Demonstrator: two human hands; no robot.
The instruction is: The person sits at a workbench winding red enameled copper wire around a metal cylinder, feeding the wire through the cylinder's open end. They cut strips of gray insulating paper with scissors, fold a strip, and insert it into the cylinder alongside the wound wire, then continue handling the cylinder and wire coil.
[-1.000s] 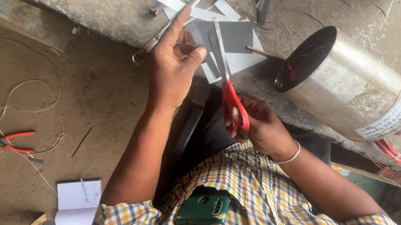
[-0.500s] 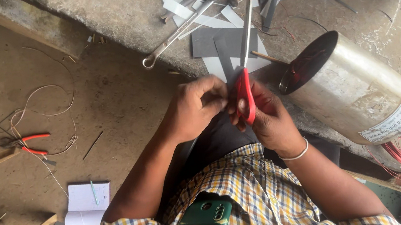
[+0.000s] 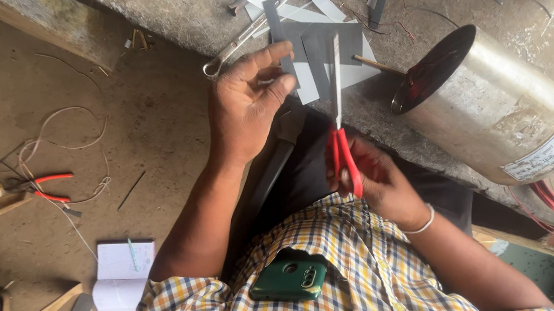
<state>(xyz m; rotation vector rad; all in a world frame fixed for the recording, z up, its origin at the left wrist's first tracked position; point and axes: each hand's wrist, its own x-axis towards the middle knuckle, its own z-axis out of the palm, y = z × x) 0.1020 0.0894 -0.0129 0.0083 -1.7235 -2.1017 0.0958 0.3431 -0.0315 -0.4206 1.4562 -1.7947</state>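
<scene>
Mid-way through cutting grey sheet into strips, by the look of it: red-handled scissors clasped in the right hand, fingers through the loops, blades pointing away from the body and closed or nearly so, tips over the pile of grey strips. Left hand released, gripping nothing, fingers spread and stretched toward the near edge of that pile, fingertips touching or just short of a strip; cannot tell which. Next, probably: pinching one strip and bringing it between the blades, which calls for opening them first. Right of the pile, a metal cylinder lying tilted on the concrete ledge; left of the pile, a long wrench.
</scene>
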